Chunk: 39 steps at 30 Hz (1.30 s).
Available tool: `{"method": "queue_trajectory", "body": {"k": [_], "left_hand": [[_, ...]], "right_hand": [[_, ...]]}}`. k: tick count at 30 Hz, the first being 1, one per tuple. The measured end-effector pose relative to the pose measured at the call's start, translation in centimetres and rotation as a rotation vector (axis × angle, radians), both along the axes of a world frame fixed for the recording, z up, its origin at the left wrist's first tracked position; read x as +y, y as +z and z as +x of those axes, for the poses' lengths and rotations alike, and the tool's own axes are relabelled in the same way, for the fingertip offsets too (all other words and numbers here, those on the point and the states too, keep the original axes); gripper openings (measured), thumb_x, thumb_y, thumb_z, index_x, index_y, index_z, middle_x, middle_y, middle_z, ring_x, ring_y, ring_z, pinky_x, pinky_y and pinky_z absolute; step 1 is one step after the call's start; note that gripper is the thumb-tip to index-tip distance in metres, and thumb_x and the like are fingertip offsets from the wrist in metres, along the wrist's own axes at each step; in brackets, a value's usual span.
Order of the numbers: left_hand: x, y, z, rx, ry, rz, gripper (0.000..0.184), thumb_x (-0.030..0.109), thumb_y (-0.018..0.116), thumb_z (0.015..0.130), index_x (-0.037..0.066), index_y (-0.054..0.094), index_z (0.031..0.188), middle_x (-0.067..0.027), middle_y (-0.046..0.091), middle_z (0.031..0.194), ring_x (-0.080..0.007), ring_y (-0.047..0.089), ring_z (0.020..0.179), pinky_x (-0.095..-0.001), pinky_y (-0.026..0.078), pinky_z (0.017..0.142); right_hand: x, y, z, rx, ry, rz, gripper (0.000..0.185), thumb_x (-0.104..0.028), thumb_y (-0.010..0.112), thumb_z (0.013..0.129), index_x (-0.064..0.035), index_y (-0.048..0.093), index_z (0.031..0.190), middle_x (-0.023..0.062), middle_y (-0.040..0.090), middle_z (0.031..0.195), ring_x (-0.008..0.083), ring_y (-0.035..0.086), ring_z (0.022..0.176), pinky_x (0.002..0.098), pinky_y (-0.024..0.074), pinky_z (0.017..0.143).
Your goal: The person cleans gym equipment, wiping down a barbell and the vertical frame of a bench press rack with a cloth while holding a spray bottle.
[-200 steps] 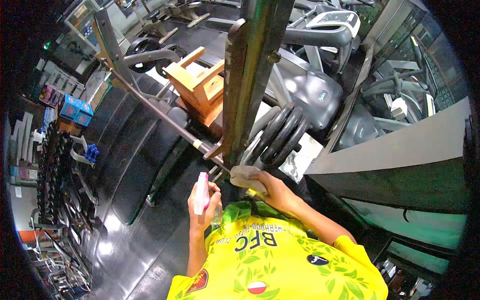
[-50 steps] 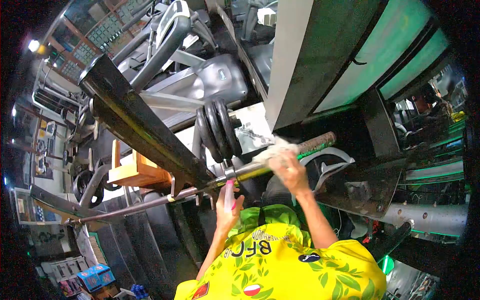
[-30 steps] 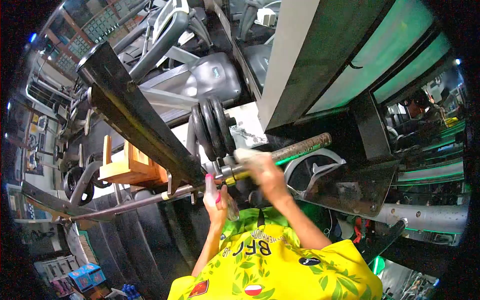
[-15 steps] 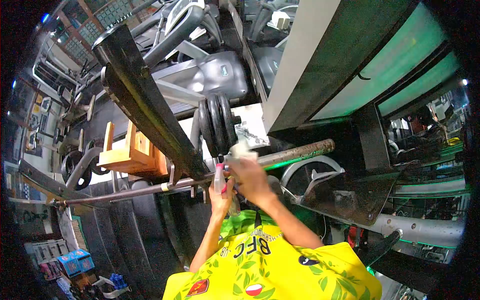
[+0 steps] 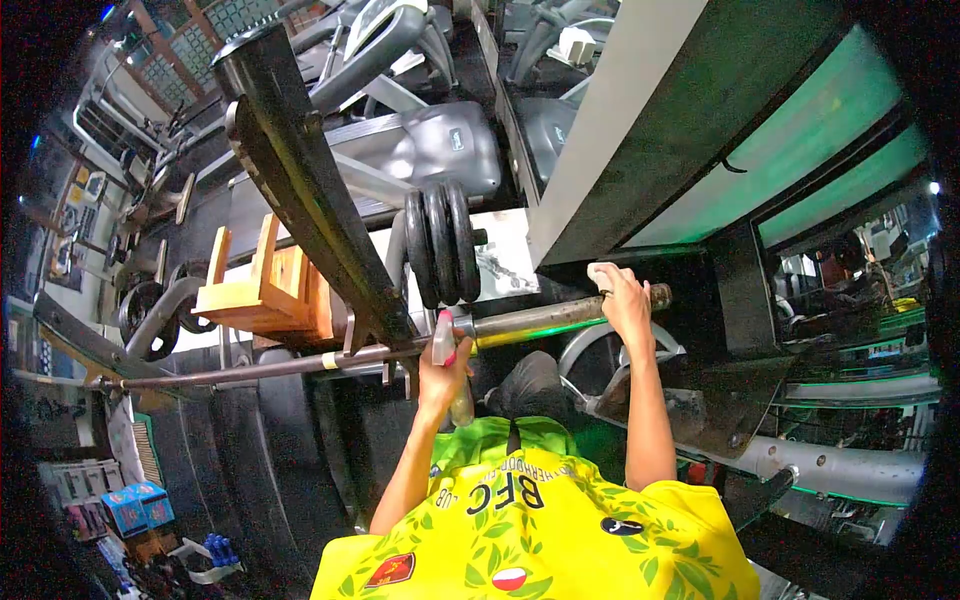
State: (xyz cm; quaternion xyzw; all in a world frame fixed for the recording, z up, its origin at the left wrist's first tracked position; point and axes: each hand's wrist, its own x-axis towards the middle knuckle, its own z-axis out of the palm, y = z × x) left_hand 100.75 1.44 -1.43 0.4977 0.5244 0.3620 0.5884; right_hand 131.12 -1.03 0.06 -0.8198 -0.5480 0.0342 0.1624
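My left hand (image 5: 440, 378) is closed around a spray bottle (image 5: 462, 408) with a translucent, pink-trimmed head. It is beside the barbell (image 5: 255, 372), close to the inner end of the thick sleeve (image 5: 545, 318). My right hand (image 5: 627, 308) is over the sleeve's outer end, its fingers curled on a whitish cloth (image 5: 601, 275). Part of the cloth is hidden by the fingers. The bar rests across a black rack upright (image 5: 310, 190).
Black weight plates (image 5: 440, 245) hang on a peg beyond the bar. A wooden box (image 5: 270, 295) is left of the upright. A treadmill (image 5: 430, 150) stands farther back, and a grey pillar (image 5: 620, 130) rises at the right. Blue boxes (image 5: 138, 508) sit at lower left.
My right hand has moved right along the sleeve with the cloth, from beside my left hand to the outer end. My left hand keeps the spray bottle in nearly the same place.
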Motion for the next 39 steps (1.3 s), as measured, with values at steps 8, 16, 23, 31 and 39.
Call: {"method": "queue_trajectory", "body": {"k": [8,16,23,31,39], "left_hand": [[-1.3,0.5,-0.6,0.064,0.019,0.051,0.029,0.016,0.063,0.084,0.002,0.056,0.108,-0.0023,0.056,0.070,-0.0083,0.052,0.050,-0.0237,0.043,0.047],[-3.5,0.6,-0.2,0.048,0.107,0.147,0.041,0.013,0.063,0.082,0.003,0.052,0.120,-0.0046,0.058,0.087,-0.0101,0.056,0.055,-0.0241,0.046,0.049],[-3.0,0.9,-0.1,-0.003,0.139,0.157,0.035,0.012,0.060,0.084,0.002,0.053,0.116,-0.0047,0.057,0.091,-0.0090,0.054,0.057,-0.0230,0.047,0.050],[-2.9,0.8,-0.6,0.046,0.071,0.118,0.038,0.011,0.058,0.084,0.001,0.051,0.120,-0.0059,0.056,0.091,-0.0097,0.054,0.055,-0.0239,0.045,0.049],[-3.2,0.4,-0.5,0.055,0.067,0.162,0.043,0.012,0.060,0.084,0.003,0.050,0.124,-0.0061,0.055,0.093,-0.0095,0.054,0.057,-0.0240,0.047,0.050]], "right_hand": [[-3.5,-4.8,-1.3,-0.056,-0.040,0.546,0.041,0.002,0.056,0.074,-0.0094,0.057,0.113,0.0169,0.052,0.115,0.0363,0.047,0.112,0.0483,0.0283,0.105],[-2.4,-3.2,-10.4,0.180,0.079,0.519,0.043,0.003,0.050,0.074,-0.0071,0.060,0.115,0.0200,0.057,0.115,0.0371,0.049,0.115,0.0468,0.0291,0.105],[-1.3,-0.1,-15.6,0.085,0.427,0.280,0.037,-0.007,0.053,0.080,-0.0128,0.058,0.116,0.0107,0.056,0.111,0.0281,0.051,0.110,0.0441,0.0367,0.101],[-3.9,0.1,2.4,-0.140,-0.197,0.222,0.031,-0.004,0.050,0.081,-0.0130,0.062,0.108,0.0059,0.057,0.114,0.0232,0.048,0.117,0.0571,0.0202,0.107],[-0.3,1.2,-14.1,0.182,0.343,0.223,0.049,0.008,0.054,0.060,-0.0055,0.059,0.107,0.0181,0.056,0.106,0.0366,0.053,0.101,0.0450,0.0419,0.091]]}}
